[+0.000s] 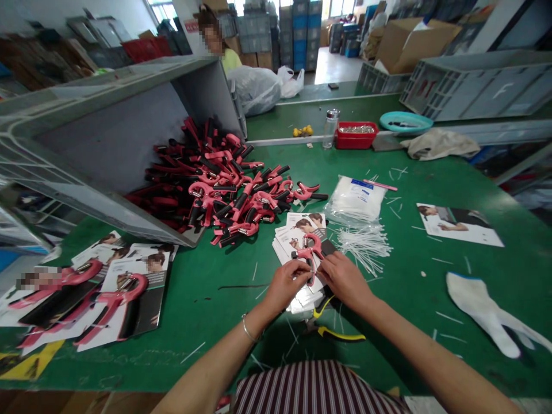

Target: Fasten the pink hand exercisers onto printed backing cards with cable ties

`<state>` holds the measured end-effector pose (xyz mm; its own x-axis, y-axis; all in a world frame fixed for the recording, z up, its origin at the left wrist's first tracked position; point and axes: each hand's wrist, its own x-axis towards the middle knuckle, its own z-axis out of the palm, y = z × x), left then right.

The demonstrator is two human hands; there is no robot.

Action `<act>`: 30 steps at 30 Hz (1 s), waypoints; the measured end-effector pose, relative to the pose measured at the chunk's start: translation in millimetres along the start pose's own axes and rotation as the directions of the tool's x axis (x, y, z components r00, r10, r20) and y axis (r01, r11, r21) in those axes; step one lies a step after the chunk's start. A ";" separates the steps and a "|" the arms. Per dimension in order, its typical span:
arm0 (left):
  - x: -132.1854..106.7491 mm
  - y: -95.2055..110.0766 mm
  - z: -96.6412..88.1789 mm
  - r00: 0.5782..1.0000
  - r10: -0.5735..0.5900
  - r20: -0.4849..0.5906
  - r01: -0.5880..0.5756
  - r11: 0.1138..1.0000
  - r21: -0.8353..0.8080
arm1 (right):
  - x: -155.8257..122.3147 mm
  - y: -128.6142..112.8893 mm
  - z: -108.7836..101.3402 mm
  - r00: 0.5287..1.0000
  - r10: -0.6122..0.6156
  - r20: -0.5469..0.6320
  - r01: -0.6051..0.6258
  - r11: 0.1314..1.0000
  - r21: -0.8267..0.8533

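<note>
My left hand (288,283) and my right hand (345,279) meet over a pink and black hand gripper (311,253) lying on a stack of printed backing cards (297,236). Both hands have their fingers curled and pinched on the hand gripper's lower part and the top card. White cable ties (364,244) lie in a loose bunch just right of the cards. Yellow-handled cutters (334,333) rest on the green table (215,299) below my hands.
A tipped grey crate (107,144) spills a pile of pink hand grippers (228,184). Finished carded grippers (107,293) lie at the left. A bag of ties (357,198), a white glove (487,313), a loose card (459,224), a red tray (356,135) and a bottle (330,127) sit further off. A person (218,40) works behind.
</note>
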<state>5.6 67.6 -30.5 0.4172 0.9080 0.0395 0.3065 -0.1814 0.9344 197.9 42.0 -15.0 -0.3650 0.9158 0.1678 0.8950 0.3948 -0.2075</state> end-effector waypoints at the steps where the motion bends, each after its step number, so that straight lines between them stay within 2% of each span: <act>1: 0.3 -0.5 0.5 1.000 0.000 0.000 0.000 1.000 0.003 | 0.6 -0.3 0.2 1.000 -0.002 0.006 0.002 1.000 -0.005; 9: -0.9 -1.0 -1.4 0.999 -0.020 0.027 0.020 1.000 0.011 | 2.2 -3.2 -2.1 1.000 0.001 0.005 -0.001 1.000 0.022; 13: -0.1 4.2 -2.0 0.997 0.050 0.063 -0.058 0.989 0.134 | 2.6 -5.2 -2.9 0.999 -0.041 0.012 0.040 0.996 0.074; 17: -3.8 12.2 -4.6 0.990 0.110 0.082 -0.133 0.921 0.366 | 2.7 -4.9 0.4 1.000 -0.019 -0.002 0.019 0.976 0.216; 22: -7.4 19.4 -9.6 0.984 0.066 0.165 -0.129 0.905 0.407 | 1.2 -7.0 4.1 0.999 -0.042 0.012 0.036 0.950 0.311; 26: -5.9 28.1 -13.6 0.978 0.022 0.207 -0.141 0.802 0.581 | -0.9 -13.1 2.4 0.998 -0.062 0.000 0.059 0.949 0.310; 30: -6.9 37.5 -16.7 0.976 0.064 0.209 -0.188 0.738 0.648 | -2.1 -16.4 -0.6 0.996 -0.088 -0.030 0.093 0.965 0.244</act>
<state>-0.1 60.9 10.2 0.6058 0.7952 0.0246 0.7026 -0.5492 0.4525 184.2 33.6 -11.4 -0.4344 0.8748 0.2145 0.7674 0.4841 -0.4203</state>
